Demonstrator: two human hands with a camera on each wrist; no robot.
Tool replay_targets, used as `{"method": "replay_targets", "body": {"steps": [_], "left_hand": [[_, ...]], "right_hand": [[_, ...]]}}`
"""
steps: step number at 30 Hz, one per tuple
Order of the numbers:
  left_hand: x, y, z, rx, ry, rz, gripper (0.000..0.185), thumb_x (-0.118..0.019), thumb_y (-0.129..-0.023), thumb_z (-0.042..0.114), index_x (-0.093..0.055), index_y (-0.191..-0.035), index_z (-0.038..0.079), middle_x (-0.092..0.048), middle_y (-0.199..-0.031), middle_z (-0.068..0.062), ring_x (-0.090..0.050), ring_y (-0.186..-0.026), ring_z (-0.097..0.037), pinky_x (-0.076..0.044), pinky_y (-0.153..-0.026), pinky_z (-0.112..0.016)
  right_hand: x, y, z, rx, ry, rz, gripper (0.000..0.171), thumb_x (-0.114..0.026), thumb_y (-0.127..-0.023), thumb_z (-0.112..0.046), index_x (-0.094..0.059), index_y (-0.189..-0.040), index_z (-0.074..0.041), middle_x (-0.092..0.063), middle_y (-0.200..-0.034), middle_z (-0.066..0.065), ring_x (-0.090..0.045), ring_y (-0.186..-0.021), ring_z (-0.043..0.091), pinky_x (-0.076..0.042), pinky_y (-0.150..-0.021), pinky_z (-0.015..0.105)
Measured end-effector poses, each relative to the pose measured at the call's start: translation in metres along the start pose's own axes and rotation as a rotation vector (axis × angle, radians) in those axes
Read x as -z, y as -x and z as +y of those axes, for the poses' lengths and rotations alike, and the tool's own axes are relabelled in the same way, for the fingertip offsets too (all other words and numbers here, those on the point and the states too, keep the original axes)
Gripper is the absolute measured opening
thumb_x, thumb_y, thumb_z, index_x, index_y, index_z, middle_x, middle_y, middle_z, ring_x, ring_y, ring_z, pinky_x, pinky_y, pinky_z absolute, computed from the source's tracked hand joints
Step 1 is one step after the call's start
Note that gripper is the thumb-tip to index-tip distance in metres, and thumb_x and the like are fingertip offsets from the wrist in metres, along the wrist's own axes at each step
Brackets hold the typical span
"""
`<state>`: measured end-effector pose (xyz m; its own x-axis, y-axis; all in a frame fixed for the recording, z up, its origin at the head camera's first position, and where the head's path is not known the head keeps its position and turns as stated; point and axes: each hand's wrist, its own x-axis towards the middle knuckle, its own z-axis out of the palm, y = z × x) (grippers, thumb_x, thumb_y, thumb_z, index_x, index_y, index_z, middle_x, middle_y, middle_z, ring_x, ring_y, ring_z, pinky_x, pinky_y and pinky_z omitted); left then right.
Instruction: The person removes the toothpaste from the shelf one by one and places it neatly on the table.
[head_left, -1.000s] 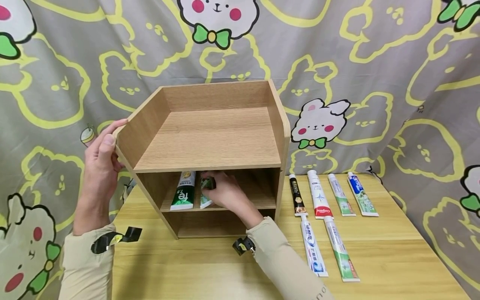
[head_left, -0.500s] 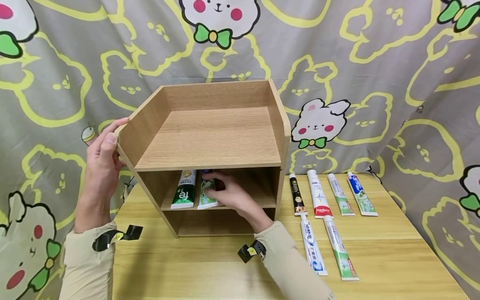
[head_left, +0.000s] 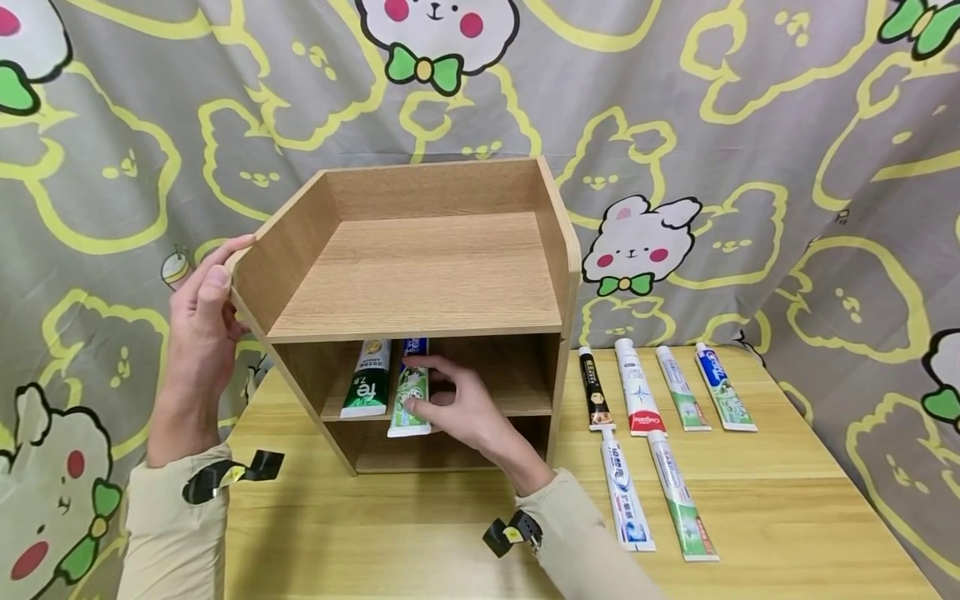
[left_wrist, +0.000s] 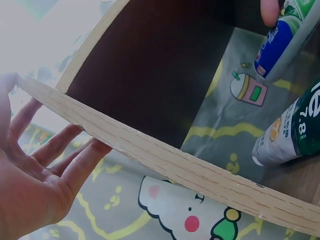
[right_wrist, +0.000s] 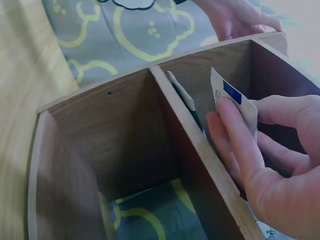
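Note:
In the head view, my right hand [head_left: 468, 408] pinches a green, white and blue toothpaste tube [head_left: 411, 385] between thumb and fingers. Its flat end juts past the front of the middle shelf. Side-on, the pinched tube [right_wrist: 235, 97] appears in the right wrist view; its blue part [left_wrist: 274, 47] shows in the left wrist view. A dark green and white toothpaste tube [head_left: 369, 379] lies just left of it on the same shelf. My left hand [head_left: 206, 325] rests at the wooden shelf unit's [head_left: 420, 275] left side panel, with straight fingers [left_wrist: 57, 145] touching its outside.
Several toothpaste tubes lie at the table's right, among them a black tube [head_left: 595, 392], a red and white Colgate tube [head_left: 640, 392] and a blue and white tube [head_left: 626, 496]. A patterned curtain [head_left: 750, 167] hangs behind the wooden table [head_left: 360, 533].
My right hand has drawn the green, white and blue toothpaste tube forward, so its end now overhangs the shelf front. My left hand has stayed at the side panel.

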<state>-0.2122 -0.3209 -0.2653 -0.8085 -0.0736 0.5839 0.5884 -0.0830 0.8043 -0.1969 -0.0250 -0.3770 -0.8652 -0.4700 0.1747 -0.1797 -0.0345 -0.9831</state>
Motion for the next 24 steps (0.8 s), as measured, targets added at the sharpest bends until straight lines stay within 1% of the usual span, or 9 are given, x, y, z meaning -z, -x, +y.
{"method": "replay_targets", "body": {"steps": [4, 7, 12, 15, 19, 24], "left_hand": [[-0.001, 0.000, 0.001, 0.003, -0.002, -0.003, 0.045, -0.052, -0.102, 0.025, -0.061, -0.142, 0.006, -0.053, -0.127, -0.016, -0.059, -0.092, -0.026, -0.058, -0.059, -0.025], [-0.001, -0.001, 0.001, 0.001, 0.006, -0.007, 0.044, -0.052, -0.102, 0.025, -0.061, -0.141, 0.006, -0.053, -0.126, -0.016, -0.060, -0.091, -0.025, -0.058, -0.059, -0.025], [0.000, -0.001, 0.000, -0.009, -0.002, -0.013, 0.044, -0.052, -0.103, 0.025, -0.061, -0.142, 0.006, -0.054, -0.125, -0.015, -0.061, -0.090, -0.025, -0.059, -0.060, -0.025], [0.001, -0.001, -0.001, -0.012, -0.009, -0.022, 0.044, -0.052, -0.103, 0.025, -0.061, -0.142, 0.006, -0.054, -0.126, -0.015, -0.061, -0.092, -0.025, -0.059, -0.061, -0.025], [0.000, -0.001, -0.001, -0.013, -0.002, -0.022, 0.044, -0.053, -0.103, 0.025, -0.061, -0.142, 0.005, -0.053, -0.126, -0.016, -0.061, -0.091, -0.025, -0.059, -0.060, -0.025], [-0.001, -0.001, 0.000, -0.009, 0.005, 0.001, 0.045, -0.053, -0.102, 0.025, -0.061, -0.141, 0.005, -0.054, -0.122, -0.016, -0.061, -0.087, -0.024, -0.058, -0.057, -0.024]], "right_hand": [[-0.001, 0.005, 0.003, 0.008, -0.020, 0.001, 0.057, -0.074, -0.092, -0.008, -0.057, -0.146, -0.019, -0.055, -0.131, 0.016, -0.072, -0.092, 0.020, -0.058, -0.068, 0.030], [-0.001, 0.008, 0.004, 0.014, -0.032, -0.012, 0.058, -0.074, -0.092, -0.006, -0.057, -0.146, -0.019, -0.053, -0.128, 0.017, -0.072, -0.095, 0.021, -0.059, -0.068, 0.030], [-0.001, 0.014, 0.004, 0.040, -0.063, -0.036, 0.061, -0.072, -0.090, 0.002, -0.055, -0.147, -0.015, -0.054, -0.126, 0.018, -0.071, -0.098, 0.022, -0.060, -0.072, 0.031], [-0.002, 0.018, 0.005, 0.051, -0.084, -0.041, 0.061, -0.070, -0.089, 0.005, -0.056, -0.146, -0.013, -0.054, -0.125, 0.017, -0.071, -0.098, 0.021, -0.060, -0.072, 0.029], [-0.004, 0.023, 0.007, 0.058, -0.093, -0.044, 0.061, -0.071, -0.089, 0.006, -0.057, -0.145, -0.014, -0.054, -0.126, 0.015, -0.072, -0.097, 0.020, -0.059, -0.070, 0.028], [-0.008, 0.030, 0.009, 0.054, -0.102, -0.047, 0.061, -0.074, -0.089, 0.005, -0.059, -0.144, -0.019, -0.056, -0.129, 0.013, -0.073, -0.099, 0.021, -0.062, -0.074, 0.034]]}}
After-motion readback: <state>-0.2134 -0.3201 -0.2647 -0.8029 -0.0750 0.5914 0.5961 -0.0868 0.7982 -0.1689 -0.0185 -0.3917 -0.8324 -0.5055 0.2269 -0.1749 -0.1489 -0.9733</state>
